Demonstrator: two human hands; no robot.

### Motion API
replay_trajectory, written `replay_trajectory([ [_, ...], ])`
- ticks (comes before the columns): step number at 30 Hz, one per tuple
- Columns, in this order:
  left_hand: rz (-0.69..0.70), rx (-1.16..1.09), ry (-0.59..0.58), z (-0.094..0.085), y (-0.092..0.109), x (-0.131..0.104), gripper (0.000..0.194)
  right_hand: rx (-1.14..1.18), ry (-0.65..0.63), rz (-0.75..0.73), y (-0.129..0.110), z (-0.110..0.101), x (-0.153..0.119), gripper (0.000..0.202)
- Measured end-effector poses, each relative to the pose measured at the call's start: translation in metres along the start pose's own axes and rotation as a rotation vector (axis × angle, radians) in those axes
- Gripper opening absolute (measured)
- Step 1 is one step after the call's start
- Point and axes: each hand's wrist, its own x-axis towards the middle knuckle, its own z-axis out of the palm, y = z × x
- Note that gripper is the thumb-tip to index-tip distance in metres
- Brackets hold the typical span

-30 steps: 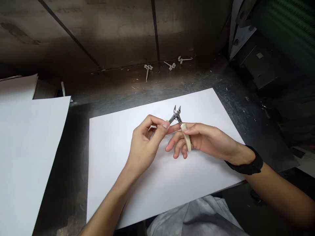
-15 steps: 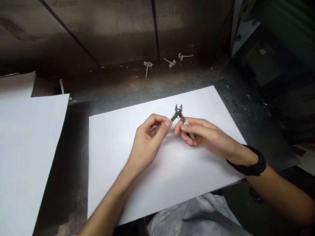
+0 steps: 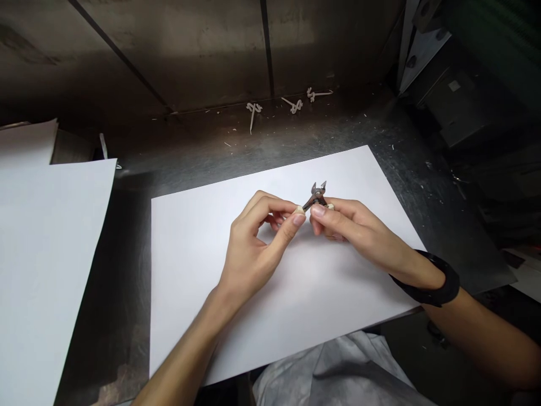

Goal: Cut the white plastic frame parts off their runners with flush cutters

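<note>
A small pair of cutting pliers (image 3: 316, 195) with metal jaws spread apart is held between my two hands, above a large white sheet (image 3: 190, 254). My left hand (image 3: 257, 242) pinches the end of one pale handle between thumb and fingertips. Around the other pale handle, my right hand (image 3: 349, 220) is closed, its thumb close to the pivot. Most of that handle is hidden by the fingers. The jaws point away from me, tilted a little to the right.
Several twisted pale pieces, among them one knotted strip (image 3: 253, 110), lie along the back of the dark metal table (image 3: 190, 149) with small scraps. A stack of white sheets (image 3: 51, 254) stands at the left. Dark equipment (image 3: 460, 107) rises at the right.
The pliers have shifted slightly to the right and turned, their jaws now leaning right. My left hand has moved right with its handle, and my right fingers have closed further round the other.
</note>
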Motion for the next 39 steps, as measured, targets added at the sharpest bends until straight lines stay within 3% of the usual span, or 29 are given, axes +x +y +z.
replay_trajectory([
  [4, -0.013, 0.005, 0.01, 0.0, 0.0, 0.0, 0.003, 0.037, -0.009, 0.043, 0.003, 0.0, -0.001, 0.042],
  [9, -0.104, -0.024, 0.097, 0.0, -0.001, 0.001, 0.008, 0.117, 0.029, 0.096, 0.008, -0.001, 0.001, 0.012],
  [14, -0.193, -0.042, 0.187, -0.001, -0.003, 0.003, 0.014, -0.052, 0.076, 0.044, 0.01, 0.0, 0.003, 0.027],
  [21, -0.314, -0.058, 0.043, -0.009, 0.0, 0.005, 0.026, -0.027, 0.158, 0.035, 0.014, 0.0, 0.003, 0.03],
  [26, -0.337, -0.112, 0.028, -0.01, 0.001, 0.005, 0.026, -0.234, 0.183, 0.023, 0.013, 0.003, 0.001, 0.036],
  [32, -0.358, -0.187, -0.016, -0.008, -0.002, 0.004, 0.028, -0.398, 0.076, 0.074, 0.009, 0.007, -0.002, 0.014],
  [39, -0.378, -0.239, -0.042, -0.007, -0.003, 0.002, 0.024, -0.384, -0.011, 0.101, 0.012, 0.008, -0.003, 0.029],
])
